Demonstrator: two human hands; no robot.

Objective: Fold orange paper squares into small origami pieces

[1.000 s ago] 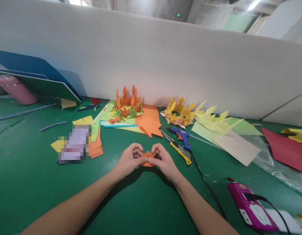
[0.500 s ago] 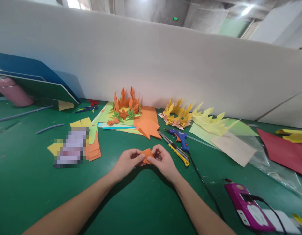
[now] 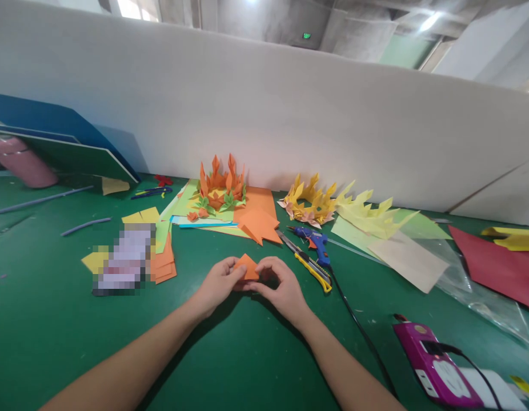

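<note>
A small folded piece of orange paper (image 3: 248, 268) is held up over the middle of the green table, one corner pointing away from me. My left hand (image 3: 221, 281) pinches its left side, thumb on top and fingers underneath. At the paper's right and lower edge, the curled thumb and fingers of my right hand (image 3: 281, 285) touch it, with a gap inside the curl. Beyond the hands lie a yellow utility knife (image 3: 313, 273) and scissors, partly overlapping, beside a blue glue gun (image 3: 316, 242).
An orange paper crown (image 3: 221, 185) and a yellow one (image 3: 311, 200) stand by the white partition (image 3: 264, 103). Left are a blurred phone (image 3: 125, 257) and orange sheets (image 3: 164, 264). A purple power strip (image 3: 436, 362) sits at the near right; the glue gun's cord (image 3: 359, 319) runs toward me.
The orange paper has shifted slightly left and turned in the fingers. My right thumb has slid off its top face to the lower right edge, and the right hand's curl has widened.
</note>
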